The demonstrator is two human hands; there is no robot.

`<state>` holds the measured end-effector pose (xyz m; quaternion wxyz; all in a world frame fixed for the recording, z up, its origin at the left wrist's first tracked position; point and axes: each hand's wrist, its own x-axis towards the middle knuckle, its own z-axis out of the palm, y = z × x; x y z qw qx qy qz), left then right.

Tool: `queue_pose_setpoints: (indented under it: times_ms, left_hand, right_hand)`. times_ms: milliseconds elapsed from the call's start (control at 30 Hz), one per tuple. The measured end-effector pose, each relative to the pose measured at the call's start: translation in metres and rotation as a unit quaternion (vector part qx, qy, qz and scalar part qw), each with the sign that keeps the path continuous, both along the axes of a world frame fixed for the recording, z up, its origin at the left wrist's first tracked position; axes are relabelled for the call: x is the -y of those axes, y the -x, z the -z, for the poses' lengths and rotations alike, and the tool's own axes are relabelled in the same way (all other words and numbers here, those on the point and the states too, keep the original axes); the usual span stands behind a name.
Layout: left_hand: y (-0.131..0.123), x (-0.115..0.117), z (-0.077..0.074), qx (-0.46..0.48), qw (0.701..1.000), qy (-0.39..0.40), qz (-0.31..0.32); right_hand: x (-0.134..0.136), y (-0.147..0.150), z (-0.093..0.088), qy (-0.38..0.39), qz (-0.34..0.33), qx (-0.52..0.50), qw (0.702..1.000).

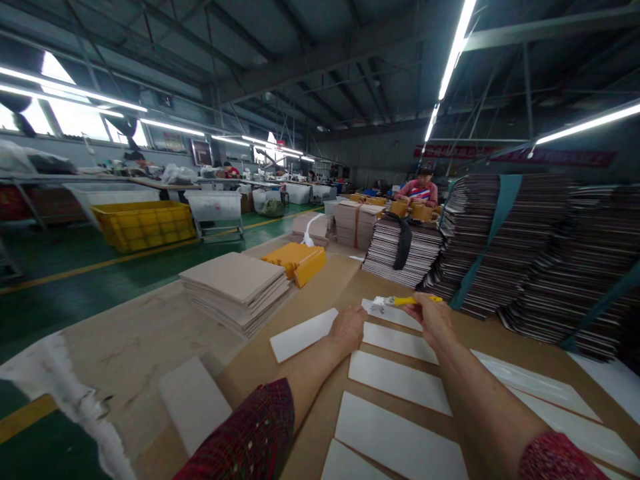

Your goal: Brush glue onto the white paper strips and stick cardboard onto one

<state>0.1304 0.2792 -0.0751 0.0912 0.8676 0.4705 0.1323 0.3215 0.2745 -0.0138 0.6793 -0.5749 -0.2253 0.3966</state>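
Observation:
My right hand (434,319) is closed around a yellow-handled brush (407,301) whose bristle end rests on the farthest white strip (393,313). Its fingers curled, my left hand (347,329) presses on the brown cardboard sheet (320,413) between a slanted white strip (303,335) and the column of white strips (399,381). Several white strips lie in rows on the cardboard in front of me. What my left fingers hold, if anything, is hidden.
A stack of grey boards (235,288) and a yellow box (296,261) sit to the left. Tall strapped bundles of flat cartons (505,240) stand to the right and behind. A person in a striped top (420,190) works at the far end. Yellow crate (144,225) on the green floor.

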Motion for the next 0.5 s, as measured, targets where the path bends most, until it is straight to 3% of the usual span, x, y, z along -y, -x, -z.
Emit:
queue_pose_setpoints:
  times_ms: [500]
  left_hand:
    - [-0.001,0.003,0.000,0.027,0.999,0.014,-0.014]
  right_hand:
    - [-0.018,0.014,0.030,0.045,-0.025,0.051,0.997]
